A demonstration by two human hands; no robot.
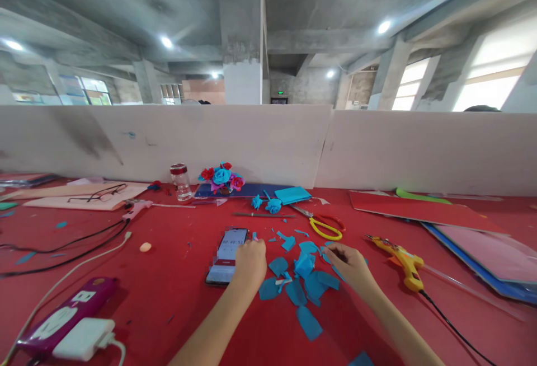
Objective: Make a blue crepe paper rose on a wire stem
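Note:
Blue paper petals [309, 323] lie scattered on the red table between and around my two hands. My left hand [250, 262] is closed beside the phone [226, 251], its fingers curled down; whatever it may hold is too small to make out. At the right edge of the petals, my right hand [346, 262] has its fingertips pinched on a blue petal [326, 254]. Scissors with yellow and red handles [325, 229] rest beyond the petals. Two blue paper flowers [273, 205] lie near a folded blue sheet [292, 195].
A yellow glue gun [403, 262] with a black cord lies at the right, before stacked coloured sheets [428, 212]. A flower bouquet [222, 177] and glass jar [181, 182] stand by the white partition [210, 142]. A purple case [69, 310] and white charger [86, 338] lie front left.

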